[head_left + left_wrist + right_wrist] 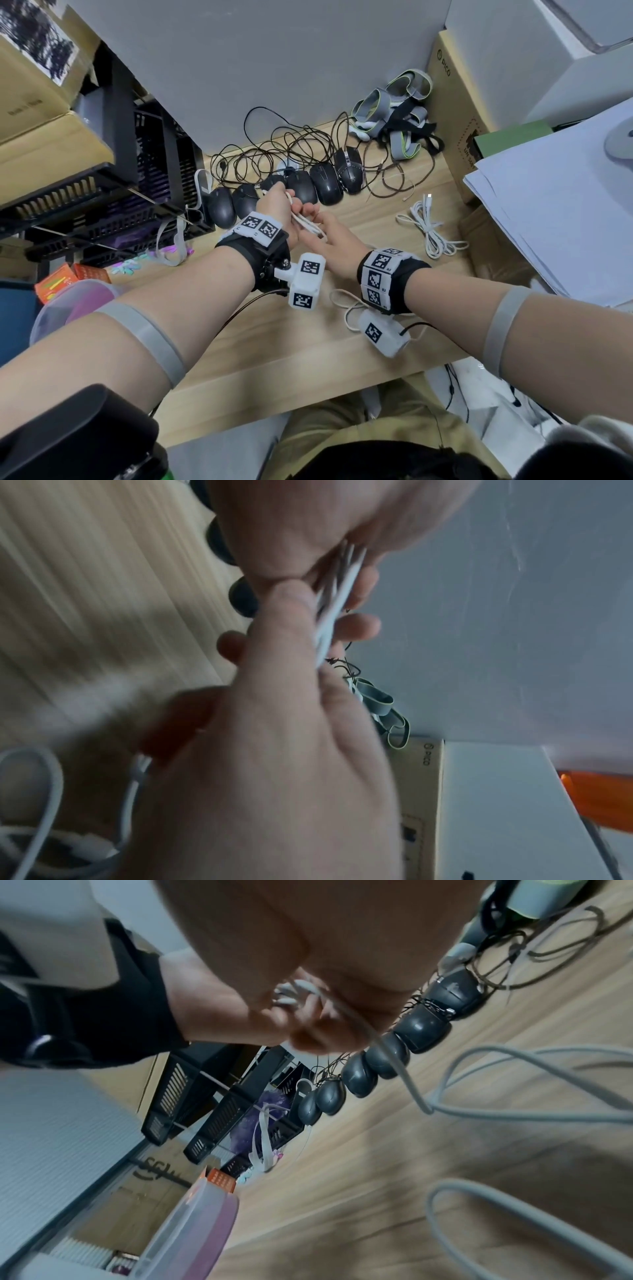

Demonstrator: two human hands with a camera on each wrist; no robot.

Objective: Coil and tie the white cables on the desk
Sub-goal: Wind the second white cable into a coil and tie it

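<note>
Above the wooden desk [274, 346], my left hand [274, 202] grips a folded bundle of white cable [307, 222]. My right hand [323, 229] meets it from the right and pinches the same strands. The left wrist view shows the strands [329, 615] running between the thumb and fingers of the right hand [274, 750]. In the right wrist view the looped ends [291, 995] stick out of the left fist [222, 1010], and a loose tail [514, 1083] trails over the desk. A second white cable [428, 226] lies loosely bunched on the desk to the right.
A row of black mice [322, 185] with tangled dark cords [284, 144] lies just behind the hands. Grey straps [397, 113] sit at the back. Black trays [102, 192] stand left. A cardboard box [455, 120] and paper stack [555, 205] stand right, and a plastic tub [75, 301] near left.
</note>
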